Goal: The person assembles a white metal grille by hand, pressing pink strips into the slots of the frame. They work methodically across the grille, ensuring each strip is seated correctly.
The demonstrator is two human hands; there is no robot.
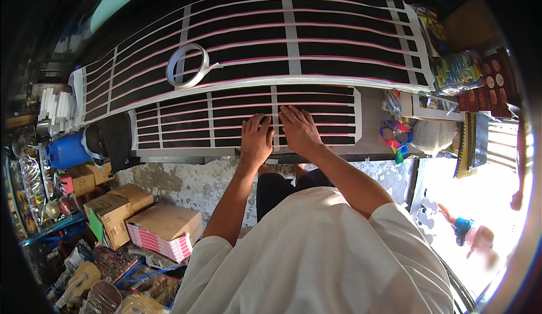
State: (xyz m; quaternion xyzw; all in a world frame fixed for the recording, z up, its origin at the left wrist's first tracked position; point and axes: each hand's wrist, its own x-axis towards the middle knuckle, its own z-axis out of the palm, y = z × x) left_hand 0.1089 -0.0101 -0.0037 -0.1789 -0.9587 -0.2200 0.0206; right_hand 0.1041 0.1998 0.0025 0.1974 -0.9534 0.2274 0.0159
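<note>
- Grey flat surface [370, 125]: a bump at its near edge could shift whatever lies along it.
- Left hand [257, 139]: bent fingers sit close together; whether they pinch anything, I cannot tell.
- Right hand [301, 130]: fingers lie fairly flat, slightly apart, with nothing visibly held; uneven pressing could crease the narrow grey vertical band [274, 97] between the hands.
- Smaller black rectangular sheet [186, 128] with white-and-pink stripes, under both hands, lies just inside the near edge; sideways drag could skew it.
- Larger black striped sheet [240, 32], toward the far edge, carries a round white tape roll [200, 76]; its loose end might stick there if nudged.
</note>
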